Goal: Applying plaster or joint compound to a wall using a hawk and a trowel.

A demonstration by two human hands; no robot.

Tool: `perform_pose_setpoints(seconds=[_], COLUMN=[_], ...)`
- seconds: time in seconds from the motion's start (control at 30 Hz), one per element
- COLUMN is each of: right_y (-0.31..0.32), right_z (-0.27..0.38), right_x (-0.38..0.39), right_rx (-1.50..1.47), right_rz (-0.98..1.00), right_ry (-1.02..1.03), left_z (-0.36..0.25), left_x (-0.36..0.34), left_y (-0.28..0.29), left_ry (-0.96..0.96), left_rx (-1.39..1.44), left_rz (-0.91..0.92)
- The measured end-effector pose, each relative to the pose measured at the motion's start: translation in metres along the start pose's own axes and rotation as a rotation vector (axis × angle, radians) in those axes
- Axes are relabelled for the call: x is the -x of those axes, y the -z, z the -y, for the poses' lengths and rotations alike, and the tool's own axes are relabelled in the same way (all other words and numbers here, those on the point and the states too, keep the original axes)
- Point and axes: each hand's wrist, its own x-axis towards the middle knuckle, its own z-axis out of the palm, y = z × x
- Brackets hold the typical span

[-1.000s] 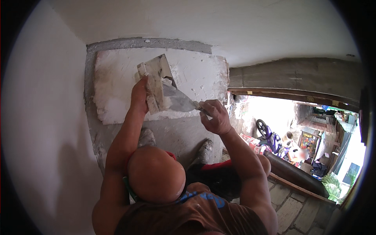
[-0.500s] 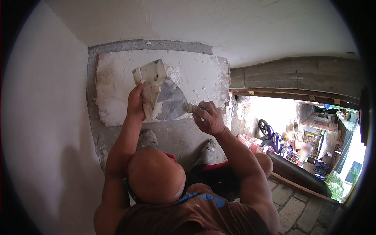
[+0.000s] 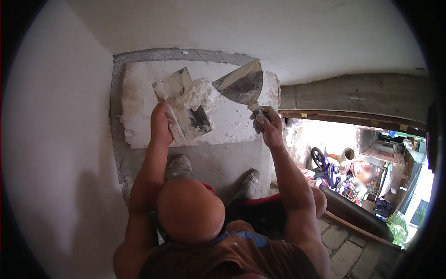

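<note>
- Wooden frame (image 3: 344, 119), brown, edging an opening to the outdoors; brass-coloured plates (image 3: 375, 123) fixed along it.
- Cement band (image 3: 353, 95), bare grey, directly above the frame.
- Wall (image 3: 297, 32), off-white, smooth, above the frame and its cement band.
- Side wall (image 3: 55, 130), pale, well left of the frame; soft shadow (image 3: 90, 200) on its lower part.
- Floor (image 3: 223, 160), grey cement, stained, left of the frame.
- Blocks (image 3: 346, 257), grey with dark joints, well below the frame.
- Daylight, overexposed to white in places, below the frame.
- Motorbike (image 3: 331, 173), purple, outdoors, below the frame.
- Plant (image 3: 398, 228), green, long-leaved, farther below the frame, toward its right end.
</note>
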Motion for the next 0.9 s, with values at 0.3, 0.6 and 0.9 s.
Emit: perform_pose_setpoints(seconds=[0.3,0.6,0.9], right_y=[-0.023,-0.057,0.070], right_z=[-0.018,0.019,0.078], right_x=[0.001,0.010,0.030], right_rx=[-0.320,0.799,1.098], right_rz=[0.209,0.274,0.162], right_ry=[-0.278,0.550,0.272], left_z=[0.015,0.012,-0.025], left_x=[0.019,0.008,-0.086], left_y=[-0.016,0.000,-0.007], left_ry=[0.185,0.013,-0.175], left_rx=[0.251,0.175,0.104], left_rz=[0.170,-0.008,-0.410])
